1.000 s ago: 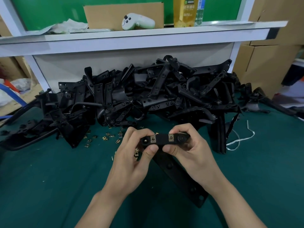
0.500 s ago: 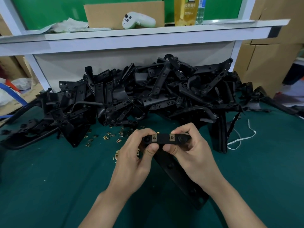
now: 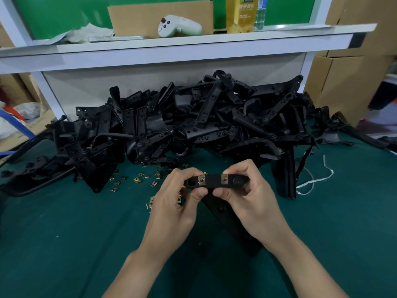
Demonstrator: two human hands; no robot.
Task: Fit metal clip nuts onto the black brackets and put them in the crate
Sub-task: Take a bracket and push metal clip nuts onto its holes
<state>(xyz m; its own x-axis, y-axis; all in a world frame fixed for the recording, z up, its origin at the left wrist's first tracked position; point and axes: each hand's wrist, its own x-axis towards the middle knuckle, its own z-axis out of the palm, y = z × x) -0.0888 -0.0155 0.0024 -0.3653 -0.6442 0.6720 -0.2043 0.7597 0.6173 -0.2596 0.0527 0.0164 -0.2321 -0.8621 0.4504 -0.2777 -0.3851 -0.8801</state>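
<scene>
Over the green table [image 3: 64, 244], in front of a heap of black brackets [image 3: 193, 125], the left hand [image 3: 174, 209] and right hand [image 3: 251, 203] each grip one end of a single bracket [image 3: 212, 182] (thumbs below, fingers curled over), two fitted clip nuts [image 3: 202, 180] on its middle, loose nuts [image 3: 137, 179] scattered leftward.

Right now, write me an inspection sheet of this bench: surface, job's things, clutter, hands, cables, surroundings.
Surface: green mat, loose clip nuts scattered beside the hands.
Job's things: black bracket carrying two fitted clip nuts; bracket pile behind; no crate in view.
Clutter: white string on the mat at right.
Grippers: left hand and right hand each grip an end of the bracket.
Cables: nothing seen.
Surroundings: white shelf with a game controller; cardboard boxes at right.
</scene>
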